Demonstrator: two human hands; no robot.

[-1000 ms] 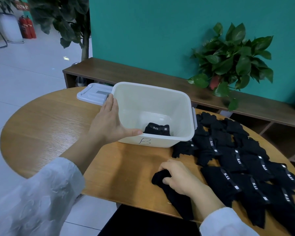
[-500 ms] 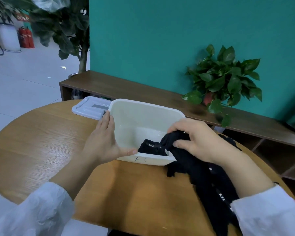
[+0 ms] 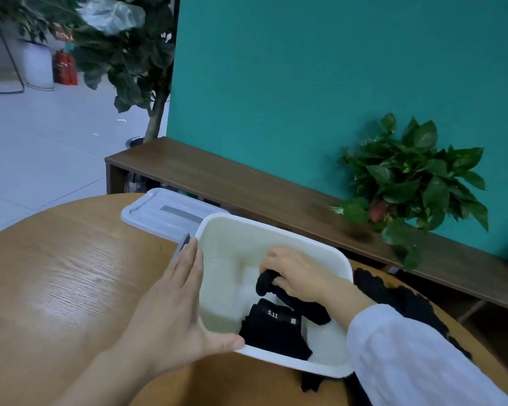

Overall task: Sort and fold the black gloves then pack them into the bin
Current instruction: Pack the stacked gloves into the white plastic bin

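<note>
A white plastic bin point(image 3: 272, 234) stands on the round wooden table point(image 3: 56, 282). My left hand point(image 3: 176, 306) lies flat against the bin's left wall, with its thumb along the near rim. My right hand point(image 3: 298, 276) reaches inside the bin and grips a folded black glove point(image 3: 269, 281), which hangs over a folded black glove point(image 3: 272, 329) with an "S.11" label lying on the bin's floor. More black gloves point(image 3: 393, 300) lie on the table to the right of the bin, partly hidden by my right sleeve.
The bin's white lid point(image 3: 162, 213) lies on the table behind my left hand. A low wooden shelf point(image 3: 247, 183) runs along the teal wall, with a leafy potted plant point(image 3: 411, 183) on it. A tall plant point(image 3: 129, 54) stands at the back left.
My right hand lifted a folded glove off the table, carried it over the near rim and lowered it into the bin. My left hand stayed on the bin's left side.
</note>
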